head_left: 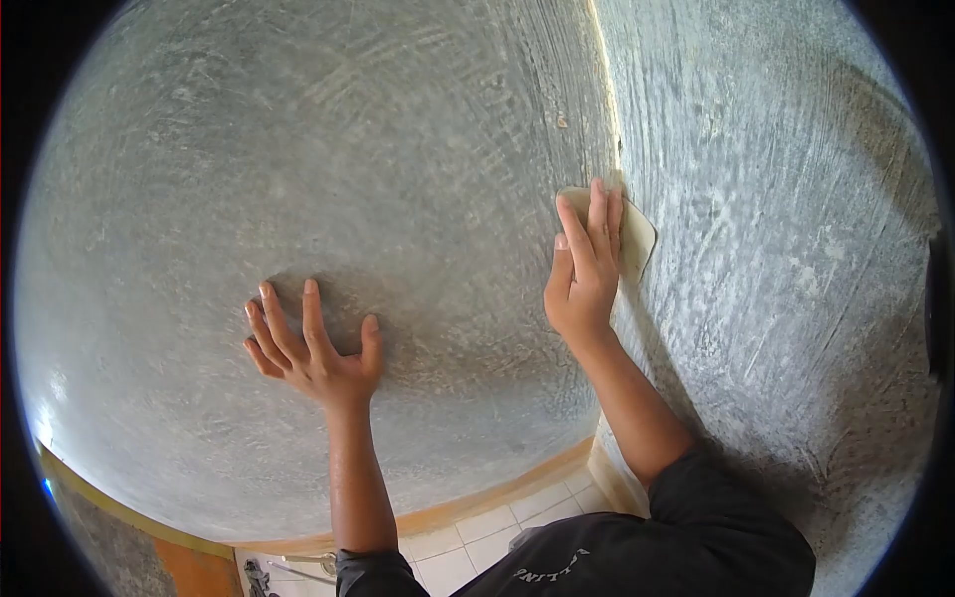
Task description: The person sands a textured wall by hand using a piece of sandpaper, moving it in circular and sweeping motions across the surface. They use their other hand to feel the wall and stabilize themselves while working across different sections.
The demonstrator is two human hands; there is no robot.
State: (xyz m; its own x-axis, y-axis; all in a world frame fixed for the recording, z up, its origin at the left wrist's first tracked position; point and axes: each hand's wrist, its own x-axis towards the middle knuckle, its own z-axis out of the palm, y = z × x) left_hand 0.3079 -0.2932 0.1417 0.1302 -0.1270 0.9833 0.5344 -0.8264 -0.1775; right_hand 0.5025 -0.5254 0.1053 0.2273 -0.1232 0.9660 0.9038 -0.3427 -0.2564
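My left hand (316,348) lies against the grey plastered wall (418,199), fingers spread, holding nothing. Up and to the right, my right hand (589,269) presses a thin, pale beige sheet (638,237) with rounded corners into the inside corner where two walls meet. The sheet looks bent across the corner, part on each wall. My fingers lie over it and hide much of its left part. It resembles sandpaper, but its surface grain cannot be made out.
A second grey wall (736,249) with rough streaks rises on the right. Pale floor tiles (487,527) and an orange-tan band (497,491) run along the wall's foot. Several small objects (257,577) lie on the floor at lower left.
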